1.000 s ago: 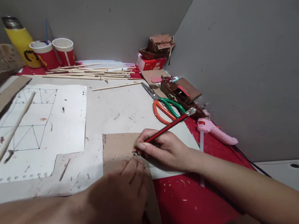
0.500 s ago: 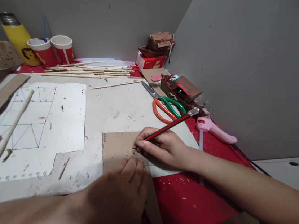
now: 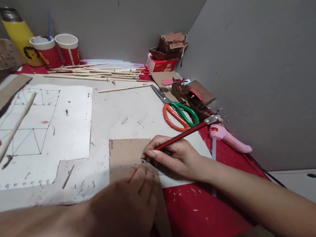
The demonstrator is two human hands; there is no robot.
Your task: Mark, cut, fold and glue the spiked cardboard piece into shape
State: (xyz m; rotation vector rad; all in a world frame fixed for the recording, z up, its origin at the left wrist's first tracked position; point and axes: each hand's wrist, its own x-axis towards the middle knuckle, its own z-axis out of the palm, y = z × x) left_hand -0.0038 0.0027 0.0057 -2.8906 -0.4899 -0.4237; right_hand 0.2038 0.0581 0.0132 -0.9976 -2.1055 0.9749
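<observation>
The right hand is closed around a red-and-black pencil, its fingers pinching near the tip, which points down at a piece of brown cardboard in the near middle of the scene. The left hand lies across the cardboard's near part, fingers close together and extended, fingertips just beside the pencil tip; whether it grips anything underneath cannot be told. The cardboard rests on a pale board on the red-covered worktop. To the left lies a white sheet with line drawings, a wooden stick across it. Scissors lie farther right, near a pink glue gun.
</observation>
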